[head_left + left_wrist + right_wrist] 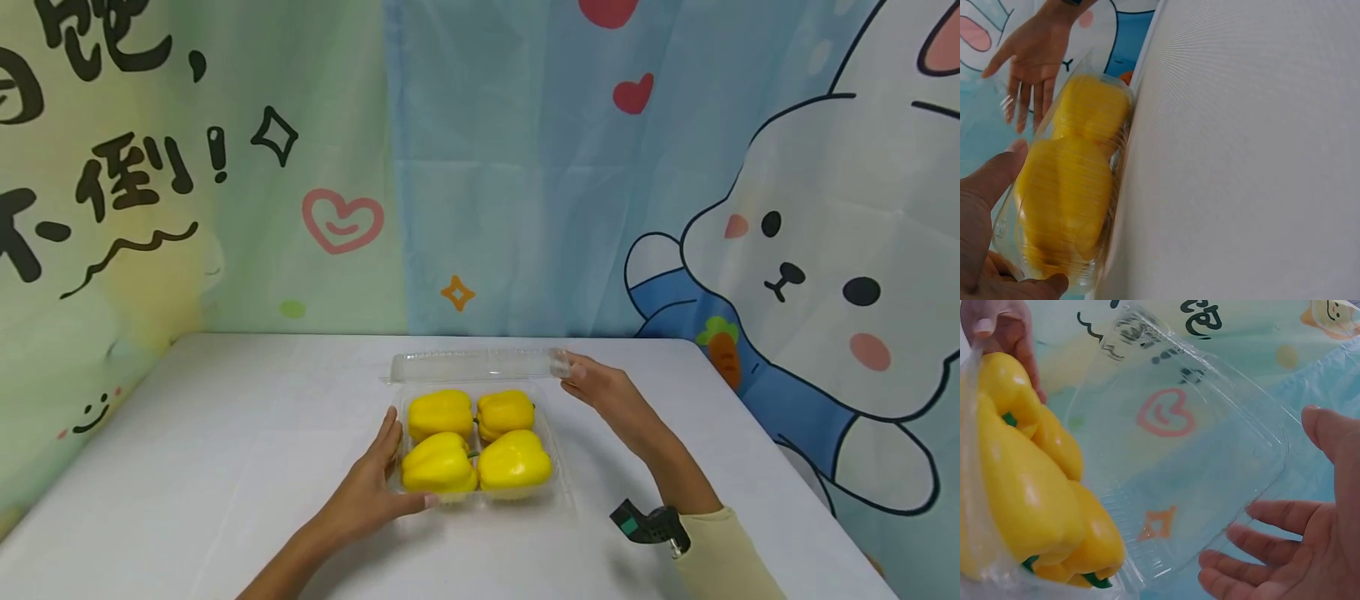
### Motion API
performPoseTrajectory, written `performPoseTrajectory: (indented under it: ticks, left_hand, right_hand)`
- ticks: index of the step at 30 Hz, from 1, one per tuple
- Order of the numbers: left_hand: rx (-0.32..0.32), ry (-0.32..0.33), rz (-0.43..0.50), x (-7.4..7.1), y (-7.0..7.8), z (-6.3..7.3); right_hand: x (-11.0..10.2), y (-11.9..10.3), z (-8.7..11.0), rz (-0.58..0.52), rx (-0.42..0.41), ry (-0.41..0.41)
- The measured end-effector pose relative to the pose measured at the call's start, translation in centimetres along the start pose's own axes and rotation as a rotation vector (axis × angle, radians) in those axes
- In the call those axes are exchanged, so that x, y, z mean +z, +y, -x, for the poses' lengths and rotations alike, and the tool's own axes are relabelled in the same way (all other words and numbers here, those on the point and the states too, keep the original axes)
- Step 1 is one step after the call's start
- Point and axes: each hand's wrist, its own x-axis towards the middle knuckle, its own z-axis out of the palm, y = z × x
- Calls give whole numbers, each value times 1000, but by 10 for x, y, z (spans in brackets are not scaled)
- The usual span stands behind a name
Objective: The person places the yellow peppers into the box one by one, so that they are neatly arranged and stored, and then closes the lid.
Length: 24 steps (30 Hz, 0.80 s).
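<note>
A clear plastic clamshell box (561, 467) sits on the table with several yellow bell peppers (515, 460) inside, their green stems showing. Its transparent lid (1222, 456) stands raised along the far side. My left hand (372, 479) rests at the near left corner, fingers along the left wall and thumb by the front edge. In the left wrist view, the thumb lies near the box's upper edge and the other fingertips touch its end. My right hand (600, 389) is at the lid's right end; the right wrist view shows its extended fingers (1272, 547) touching the lid edge.
The box stands on a white table (225, 467) that ends at a printed cloth backdrop (525, 167) just behind it. A dark band with a small device (651, 523) is worn on the right wrist.
</note>
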Motion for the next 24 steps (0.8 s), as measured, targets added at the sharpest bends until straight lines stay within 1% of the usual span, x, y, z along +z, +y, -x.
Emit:
performPoseTrajectory:
  ticks: [4, 7, 8, 10, 14, 16, 21, 24]
  left_hand:
    - [-3, 8, -12, 0, 0, -1]
    - [-10, 13, -16, 0, 0, -1]
    - [-18, 14, -18, 0, 0, -1]
    - [-37, 19, -28, -1, -1, -1]
    - [-62, 26, -43, -1, -1, -1]
    - [-48, 29, -26, -2, -2, -1]
    - [-7, 22, 44, -2, -3, -1]
    - [-13, 20, 75, -2, -2, -1]
  right_hand:
    - [-1, 1, 7, 113, -7, 10]
    - [-4, 4, 13, 192, -43, -14]
    - [-5, 5, 14, 200, -57, -28]
    - [-9, 7, 16, 194, -88, -67]
    - [-13, 9, 18, 145, -106, -128]
    - [-14, 8, 19, 128, -118, -146]
    - [-11, 10, 24, 145, -146, -151]
    - [-9, 12, 27, 171, -173, -147]
